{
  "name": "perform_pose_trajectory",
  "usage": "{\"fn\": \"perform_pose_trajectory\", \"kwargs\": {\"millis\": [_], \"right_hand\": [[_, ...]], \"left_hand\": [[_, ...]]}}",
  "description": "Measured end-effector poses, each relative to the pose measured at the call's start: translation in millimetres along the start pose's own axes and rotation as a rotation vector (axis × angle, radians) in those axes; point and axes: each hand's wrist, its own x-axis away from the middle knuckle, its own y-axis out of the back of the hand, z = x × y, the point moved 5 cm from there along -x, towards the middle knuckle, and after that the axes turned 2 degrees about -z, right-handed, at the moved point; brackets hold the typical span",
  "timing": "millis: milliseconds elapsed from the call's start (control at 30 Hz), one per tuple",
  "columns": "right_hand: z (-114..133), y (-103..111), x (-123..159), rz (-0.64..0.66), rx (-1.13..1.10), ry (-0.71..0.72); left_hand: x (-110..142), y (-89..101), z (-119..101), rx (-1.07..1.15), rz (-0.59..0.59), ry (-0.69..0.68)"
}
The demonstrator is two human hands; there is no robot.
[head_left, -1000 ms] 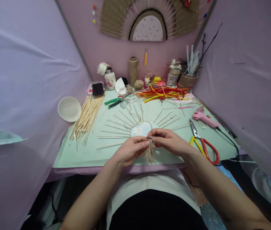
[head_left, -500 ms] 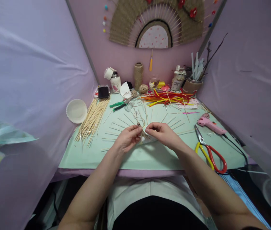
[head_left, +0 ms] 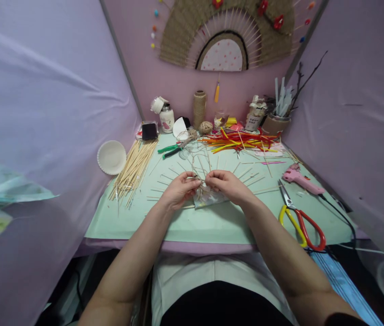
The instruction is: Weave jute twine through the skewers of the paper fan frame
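Several thin sticks [head_left: 162, 183] fan out across the mint-green table cover [head_left: 134, 224] from a pale base [head_left: 205, 200] in the middle. My left hand [head_left: 180, 190] is closed over this base, with thumb and forefinger pinching brown twine [head_left: 201, 167]. Close beside it, my right hand [head_left: 228, 185] also pinches the twine, and the fingertips of both hands are a short gap apart. Loose strands run from between my hands toward a twine tangle [head_left: 189, 136] at the back. My fingers partly hide where twine and sticks meet.
Loose skewers [head_left: 134, 167] and a white dish [head_left: 111, 157] are at left. Pliers [head_left: 170, 150], a twine spool [head_left: 199, 108] and red-yellow pipe cleaners [head_left: 239, 141] lie behind. At right are a pink glue gun [head_left: 302, 179] and open scissors [head_left: 300, 222]. A woven fan [head_left: 178, 38] hangs on the wall.
My right hand has shifted slightly left, its fingers drawn in tighter in a pinch close to the left hand. More of the pale base shows beneath the hands. The camera view has shifted slightly.
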Motion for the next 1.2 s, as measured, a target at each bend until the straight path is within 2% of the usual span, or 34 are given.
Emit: {"fn": "perform_pose_trajectory", "kwargs": {"millis": [233, 500, 700, 967, 1100, 1200], "right_hand": [[-9.0, -2.4, -5.1, -0.002, -0.024, 0.07], [-6.9, -5.1, -2.1, 0.026, -0.008, 0.106], [-11.3, -5.5, -2.9, 0.026, -0.079, 0.078], [-12.0, -6.8, -1.1, 0.068, -0.026, 0.064], [-11.9, -3.3, -1.6, 0.007, -0.101, 0.064], [-10.0, -1.3, 0.6, -0.02, -0.074, 0.077]], "left_hand": [[-2.0, 1.1, -3.0, -0.113, 0.06, -0.095], [-4.7, 2.5, 0.9, -0.121, 0.066, -0.088], [-9.7, 4.5, 7.3, -0.217, 0.085, -0.092], [-5.7, 3.5, 6.9, -0.32, 0.085, -0.095], [-3.3, 1.1, 5.3, -0.309, 0.087, -0.094], [-2.9, 0.7, 3.4, -0.308, 0.08, -0.108]]}}
